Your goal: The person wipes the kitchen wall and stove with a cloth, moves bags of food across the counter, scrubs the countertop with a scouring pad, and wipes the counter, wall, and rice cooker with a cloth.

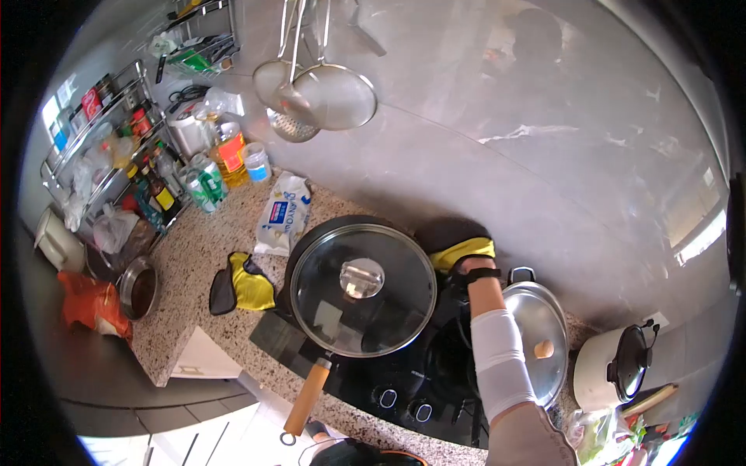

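My right hand (471,266) reaches past the pan to the back of the stove, at the foot of the grey wall. It is on a yellow and dark cloth (464,252), which hides most of its fingers. A dark band circles the wrist and a white sleeve covers the forearm. Just left of the hand, a large frying pan with a glass lid (361,299) sits on the black cooktop (365,396), its wooden handle (307,398) pointing to the front. A second yellow and dark cloth (252,283) lies on the counter. My left hand is out of view.
A lidded steel pot (536,330) stands right of my forearm, with a white cooker (610,369) beyond. Strainers (334,97) hang above. Behind the loose cloth lie a wipes packet (284,213), an oil bottle (230,155) and a spice rack (101,116).
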`<move>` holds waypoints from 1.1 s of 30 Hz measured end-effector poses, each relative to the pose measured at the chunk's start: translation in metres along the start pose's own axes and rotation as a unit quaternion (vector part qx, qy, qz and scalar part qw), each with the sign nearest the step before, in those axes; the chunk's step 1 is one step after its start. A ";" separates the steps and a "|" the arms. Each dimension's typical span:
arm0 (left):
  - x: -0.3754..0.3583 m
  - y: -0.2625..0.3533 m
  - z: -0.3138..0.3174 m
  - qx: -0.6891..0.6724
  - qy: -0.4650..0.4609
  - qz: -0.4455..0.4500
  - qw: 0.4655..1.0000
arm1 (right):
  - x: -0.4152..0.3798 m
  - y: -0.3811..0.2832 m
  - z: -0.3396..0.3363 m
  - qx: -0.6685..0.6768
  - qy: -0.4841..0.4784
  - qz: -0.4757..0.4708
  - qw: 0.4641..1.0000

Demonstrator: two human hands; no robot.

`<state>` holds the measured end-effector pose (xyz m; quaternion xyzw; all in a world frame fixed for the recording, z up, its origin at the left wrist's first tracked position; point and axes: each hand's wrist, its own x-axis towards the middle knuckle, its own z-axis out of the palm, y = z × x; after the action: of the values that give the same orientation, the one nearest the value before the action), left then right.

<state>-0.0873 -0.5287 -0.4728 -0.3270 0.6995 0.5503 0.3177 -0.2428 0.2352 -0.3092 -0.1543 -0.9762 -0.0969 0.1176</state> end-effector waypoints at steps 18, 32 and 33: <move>0.010 0.017 0.008 -0.002 0.010 -0.031 0.999 | -0.264 0.007 -0.113 0.094 0.113 0.239 0.960; 0.024 0.042 -0.005 0.024 0.003 -0.003 1.000 | -0.319 -0.206 0.020 0.541 0.117 0.442 0.706; 0.026 0.038 -0.008 0.016 -0.003 -0.002 1.000 | -0.303 -0.221 0.042 0.555 0.138 0.440 0.692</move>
<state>-0.1333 -0.5326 -0.4706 -0.3217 0.7063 0.5395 0.3267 -0.0421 -0.0460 -0.4615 -0.4579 -0.6452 0.5053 0.3446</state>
